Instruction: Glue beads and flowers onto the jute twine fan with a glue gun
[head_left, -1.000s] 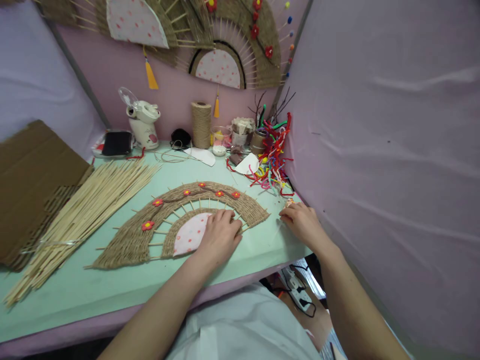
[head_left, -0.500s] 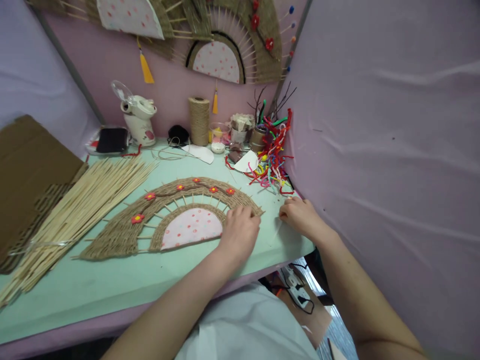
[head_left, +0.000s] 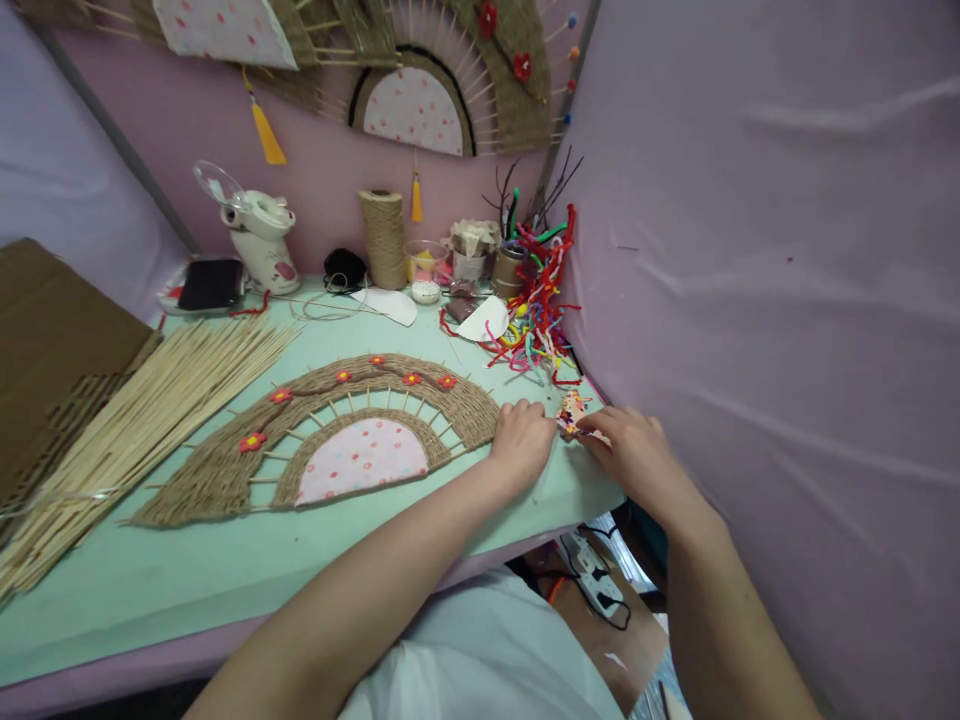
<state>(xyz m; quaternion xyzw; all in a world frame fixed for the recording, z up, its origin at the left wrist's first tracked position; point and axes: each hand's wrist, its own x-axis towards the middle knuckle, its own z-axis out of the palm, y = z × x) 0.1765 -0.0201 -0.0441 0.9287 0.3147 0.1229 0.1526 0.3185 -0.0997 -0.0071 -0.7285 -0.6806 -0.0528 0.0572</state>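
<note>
A woven jute fan with red flowers and a pink dotted half-round centre lies flat on the mint-green table. My left hand rests at the fan's right end with fingers curled and its fingertips pinched towards a small colourful ornament. My right hand comes from the right near the table's right edge and pinches the same small ornament, so both hands meet on it.
A bundle of bamboo sticks and brown cardboard lie at the left. A twine spool, a white device, small cups and a heap of coloured pipe cleaners stand at the back. Finished fans hang on the pink wall.
My left hand slid from the fan's pink centre to its right end. My right hand lifted the small ornament off the table, and both hands now meet on it.
</note>
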